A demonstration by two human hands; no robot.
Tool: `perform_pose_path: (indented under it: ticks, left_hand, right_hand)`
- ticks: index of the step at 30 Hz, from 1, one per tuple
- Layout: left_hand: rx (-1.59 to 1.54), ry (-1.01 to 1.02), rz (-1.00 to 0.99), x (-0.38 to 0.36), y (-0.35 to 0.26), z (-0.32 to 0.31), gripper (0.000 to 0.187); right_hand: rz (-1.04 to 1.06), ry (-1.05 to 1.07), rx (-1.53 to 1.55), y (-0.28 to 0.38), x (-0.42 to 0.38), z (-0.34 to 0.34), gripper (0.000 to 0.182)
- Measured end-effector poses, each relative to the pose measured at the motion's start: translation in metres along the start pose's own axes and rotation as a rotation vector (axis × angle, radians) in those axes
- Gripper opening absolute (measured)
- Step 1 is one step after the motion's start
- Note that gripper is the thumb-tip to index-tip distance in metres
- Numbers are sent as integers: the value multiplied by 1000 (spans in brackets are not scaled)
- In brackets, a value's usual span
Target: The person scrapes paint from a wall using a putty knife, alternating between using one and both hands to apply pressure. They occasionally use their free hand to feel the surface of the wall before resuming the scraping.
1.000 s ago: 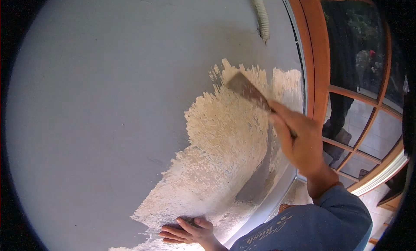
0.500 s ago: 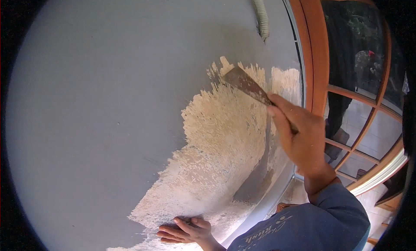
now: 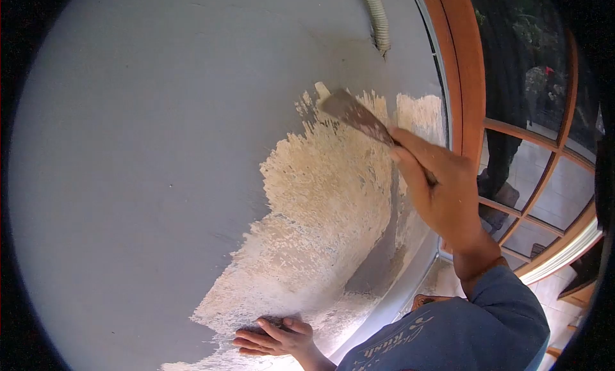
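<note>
A ribbed hose (image 3: 378, 20) hangs near a paned wooden door (image 3: 522, 133).

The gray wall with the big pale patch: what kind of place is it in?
Probably a house, though I can't tell whether it's inside or outside. The clues are the wooden frame with glass panes, the pale tiled floor and the painted wall with its scraped-looking patch.

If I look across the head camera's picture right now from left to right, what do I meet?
Grey paint at the far left → left hand → scraper blade → right hand → glass panes.
</note>
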State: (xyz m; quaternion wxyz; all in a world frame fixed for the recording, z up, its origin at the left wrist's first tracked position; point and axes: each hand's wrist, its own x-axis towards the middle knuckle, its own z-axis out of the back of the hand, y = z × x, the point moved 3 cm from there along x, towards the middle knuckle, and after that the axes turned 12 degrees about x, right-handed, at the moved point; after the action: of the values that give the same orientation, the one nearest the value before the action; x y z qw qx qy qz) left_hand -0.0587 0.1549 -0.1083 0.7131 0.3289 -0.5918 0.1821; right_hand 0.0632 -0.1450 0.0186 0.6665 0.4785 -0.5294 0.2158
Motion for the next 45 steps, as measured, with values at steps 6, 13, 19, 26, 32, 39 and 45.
perform_pose_path:
  ticks: [6, 13, 19, 26, 32, 39, 45]
  left_hand:
    - [10, -2, -1, 0, 0, -1, 53]
    - [3, -18, 5, 1, -1, -1, 53]
    - [-7, 19, -6, -3, 2, -1, 53]
    - [1, 18, -3, -2, 0, 0, 53]
    - [7, 22, -14, -3, 0, 1, 52]
    - [6, 20, -2, -5, 0, -1, 53]
    - [-3, 7, 6, -3, -1, -1, 53]
  right_hand:
    - [-42, 58, -141, 11, -9, -3, 27]
    - [-85, 118, -108, 9, -11, 6, 27]
    - [-14, 51, -68, 0, -12, 2, 28]
    - [-40, 41, -199, 2, -6, -10, 29]
    - [-33, 61, -138, 9, -15, -1, 29]
    - [-26, 18, -103, 1, -2, -5, 29]
    - [-4, 86, -202, 12, -9, -5, 29]
